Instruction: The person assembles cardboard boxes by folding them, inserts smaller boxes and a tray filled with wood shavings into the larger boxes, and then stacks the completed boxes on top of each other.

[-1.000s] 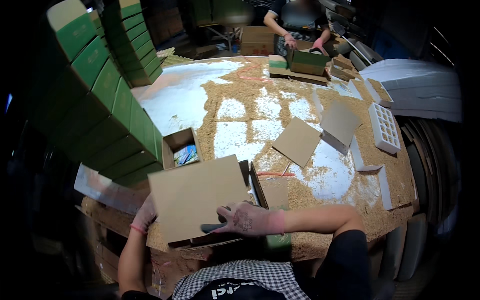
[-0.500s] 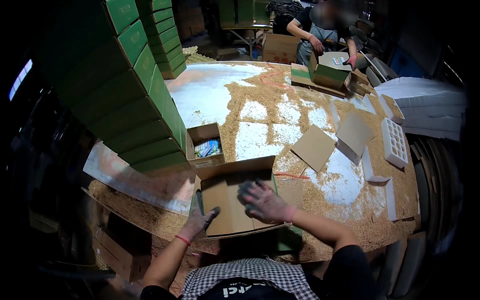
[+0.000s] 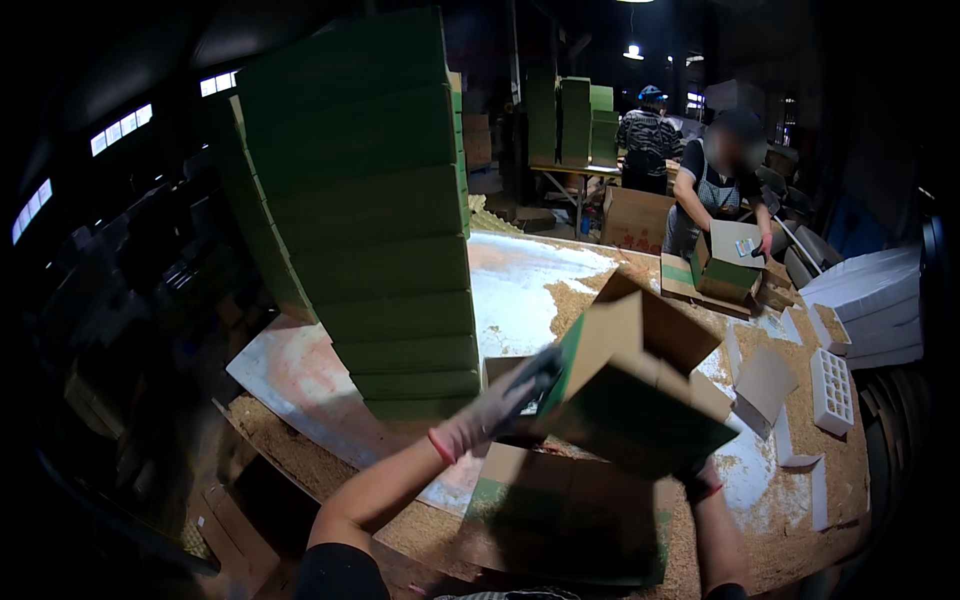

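Note:
A green and brown cardboard box (image 3: 640, 415) is held tilted above the table, its flaps standing open toward the far right. My left hand (image 3: 505, 400), in a grey-palmed glove, presses against the box's left side with its fingers stretched along the wall. At the lower right corner my right hand (image 3: 700, 480) grips the box; its fingers are mostly hidden under it. Below the held box lies another green and brown cardboard piece (image 3: 515, 490), partly in shadow. A small open carton (image 3: 497, 370) shows behind my left hand, largely covered.
Tall stacked green boxes (image 3: 400, 230) stand on the left of the sawdust-strewn table (image 3: 400, 470). A white gridded tray (image 3: 832, 390) and a loose cardboard sheet (image 3: 767, 385) lie right. Across the table, a co-worker (image 3: 735, 180) handles a green box (image 3: 728, 270).
The box has risen from the table's near edge and tilted, moving to the right. My right hand has left its inside for its lower right corner. My view has lifted.

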The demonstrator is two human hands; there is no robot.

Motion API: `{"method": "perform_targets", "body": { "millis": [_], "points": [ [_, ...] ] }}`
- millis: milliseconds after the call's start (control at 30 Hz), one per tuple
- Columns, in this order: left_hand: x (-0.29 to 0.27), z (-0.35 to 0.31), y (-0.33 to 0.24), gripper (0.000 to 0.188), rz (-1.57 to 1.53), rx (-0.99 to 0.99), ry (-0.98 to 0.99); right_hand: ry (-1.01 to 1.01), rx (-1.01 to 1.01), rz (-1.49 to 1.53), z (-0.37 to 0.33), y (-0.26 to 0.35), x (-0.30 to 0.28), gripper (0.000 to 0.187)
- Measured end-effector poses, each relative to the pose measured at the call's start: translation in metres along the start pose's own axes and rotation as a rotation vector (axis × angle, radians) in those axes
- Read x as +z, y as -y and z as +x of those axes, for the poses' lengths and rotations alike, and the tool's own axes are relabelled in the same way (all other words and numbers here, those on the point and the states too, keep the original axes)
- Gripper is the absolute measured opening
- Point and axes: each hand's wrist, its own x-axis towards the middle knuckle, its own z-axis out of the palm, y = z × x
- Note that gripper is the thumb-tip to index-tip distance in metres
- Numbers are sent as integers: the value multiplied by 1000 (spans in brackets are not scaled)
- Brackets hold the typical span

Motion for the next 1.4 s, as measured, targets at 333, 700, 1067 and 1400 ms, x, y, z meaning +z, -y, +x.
{"method": "perform_targets", "body": {
  "millis": [333,700,1067,1400],
  "points": [
    [-237,-25,-329,46,974,908,-584,673,-529,-234,129,253,362,46],
    [-281,-16,-311,51,1211,853,-414,676,-436,-447,206,216,461,52],
    [-243,-26,-303,55,729,895,-775,484,175,-512,248,0,216,93],
    [-224,-307,-83,55,655,-200,-1019,363,-436,-614,224,-231,143,57]
  ]
}}
